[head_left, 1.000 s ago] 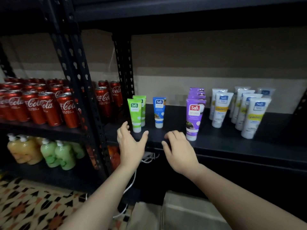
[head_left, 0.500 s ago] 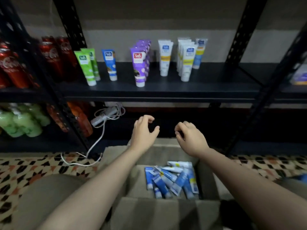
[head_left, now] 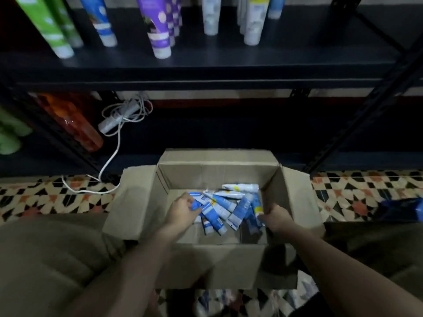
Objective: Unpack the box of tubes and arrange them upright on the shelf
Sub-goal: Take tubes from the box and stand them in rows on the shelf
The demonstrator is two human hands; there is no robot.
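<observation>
While green, blue, purple and white tubes (head_left: 160, 30) are standing on the shelf (head_left: 229, 62), left hand (head_left: 182, 213) and right hand (head_left: 275, 217) are each closing on blue tubes (head_left: 226, 209) lying loose in the box (head_left: 229, 177).

open box (head_left: 137, 202) on floor (head_left: 45, 197) before shelf (head_left: 206, 65), loose tubes (head_left: 219, 209) lying inside, upright tubes (head_left: 160, 30) on shelf behind

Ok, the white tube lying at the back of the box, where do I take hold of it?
Pinch the white tube across its middle, coming straight down from above. It lies flat, crosswise on top of the blue tubes, uncovered, close to the cardboard box's far wall.
</observation>
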